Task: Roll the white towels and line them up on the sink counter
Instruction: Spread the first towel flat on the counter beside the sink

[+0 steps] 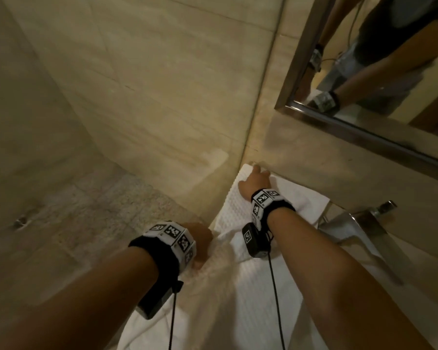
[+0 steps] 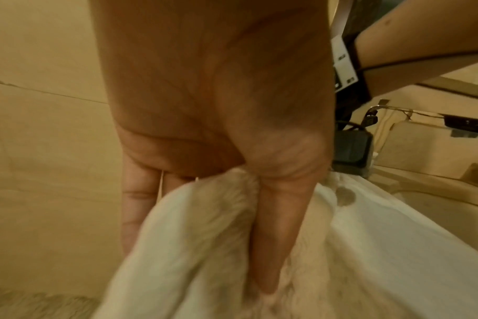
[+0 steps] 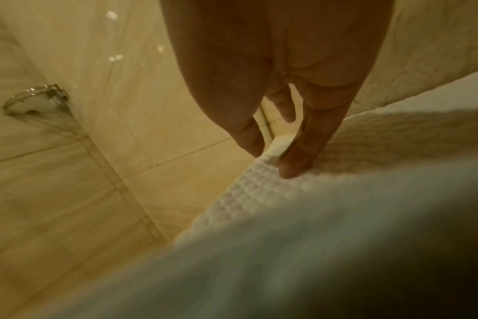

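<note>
A white waffle-weave towel (image 1: 238, 205) lies spread on the sink counter, its far corner tucked into the corner of the walls. My right hand (image 1: 257, 179) rests on that far corner with straight fingers; in the right wrist view a fingertip (image 3: 289, 170) presses the towel (image 3: 287, 215) near its edge. My left hand (image 1: 200, 246) is at the towel's near left edge. The left wrist view shows the left hand (image 2: 202, 237) pinching a bunched fold of the towel (image 2: 368, 248) between thumb (image 2: 273, 226) and fingers.
A chrome faucet (image 1: 359, 223) stands just right of the towel, above the sink. A framed mirror (image 1: 364, 127) hangs on the wall above it. Beige tiled walls close in behind and on the left. A chrome bracket (image 3: 38, 103) sits on the left wall.
</note>
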A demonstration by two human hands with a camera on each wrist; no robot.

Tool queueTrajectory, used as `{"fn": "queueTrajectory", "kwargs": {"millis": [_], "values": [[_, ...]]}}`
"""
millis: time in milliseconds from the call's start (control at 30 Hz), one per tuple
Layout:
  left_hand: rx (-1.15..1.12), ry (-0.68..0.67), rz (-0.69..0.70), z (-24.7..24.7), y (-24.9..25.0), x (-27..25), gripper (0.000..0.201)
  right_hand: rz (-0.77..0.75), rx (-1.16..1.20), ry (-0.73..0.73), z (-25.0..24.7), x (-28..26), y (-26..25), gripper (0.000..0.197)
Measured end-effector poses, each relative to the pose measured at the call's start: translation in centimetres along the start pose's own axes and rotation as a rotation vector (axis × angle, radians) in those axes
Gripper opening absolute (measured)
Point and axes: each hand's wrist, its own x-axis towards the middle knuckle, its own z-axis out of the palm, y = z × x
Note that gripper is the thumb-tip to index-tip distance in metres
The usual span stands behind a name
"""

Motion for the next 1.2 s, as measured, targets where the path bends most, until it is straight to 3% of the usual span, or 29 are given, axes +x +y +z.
{"fn": "queueTrajectory", "kwargs": {"millis": [133, 233, 333, 400, 467, 567, 700, 800, 967, 1067, 1133, 1200], "values": [[0.073, -0.103, -0.039, -0.9, -0.7, 3.5, 0.036, 0.027, -0.046, -0.008, 0.3, 2.6, 0.6, 0.066], [0.103, -0.231, -0.096, 1.4, -3.0, 10.3, 0.047, -0.029, -0.016, 0.028, 0.3, 3.8, 0.8, 0.061], [0.165, -0.275, -0.13, 0.8, -2.6, 11.3, 0.059, -0.071, -0.057, 0.042, -0.4, 4.0, 0.7, 0.046], [0.183, -0.278, -0.145, -0.8, -1.7, 9.4, 0.057, -0.084, -0.107, 0.053, -0.6, 4.0, 0.8, 0.041], [0.198, -0.289, -0.142, -1.2, -1.6, 8.8, 0.041, -0.078, -0.171, 0.106, -0.8, 4.1, 1.1, 0.038], [0.23, -0.29, -0.1, -2.3, -0.7, 6.3, 0.033, -0.072, -0.178, 0.17, -0.9, 4.7, 1.7, 0.045], [0.286, -0.308, -0.062, -3.0, 1.2, 2.1, 0.025, -0.027, 0.083, 0.347, -0.1, 5.1, 1.9, 0.03], [0.335, -0.368, -0.052, -2.0, 0.9, 1.8, 0.028, -0.032, 0.239, 0.435, 0.3, 5.2, 1.2, 0.029], [0.153, -0.18, 0.013, -0.6, 0.7, 0.7, 0.049, -0.111, 0.264, 0.243, 0.2, 4.2, 0.5, 0.054], [0.134, -0.072, 0.02, 0.6, 0.7, 0.1, 0.039, -0.064, 0.254, 0.089, 0.1, 2.3, 0.0, 0.067], [0.089, -0.087, 0.013, 1.1, 0.8, -0.3, 0.022, -0.102, 0.237, 0.057, -0.1, -0.1, -0.3, 0.062], [0.074, -0.056, 0.013, 1.4, 1.2, -0.8, 0.018, -0.19, 0.253, 0.1, 0.4, -3.1, -0.2, 0.044]]}}
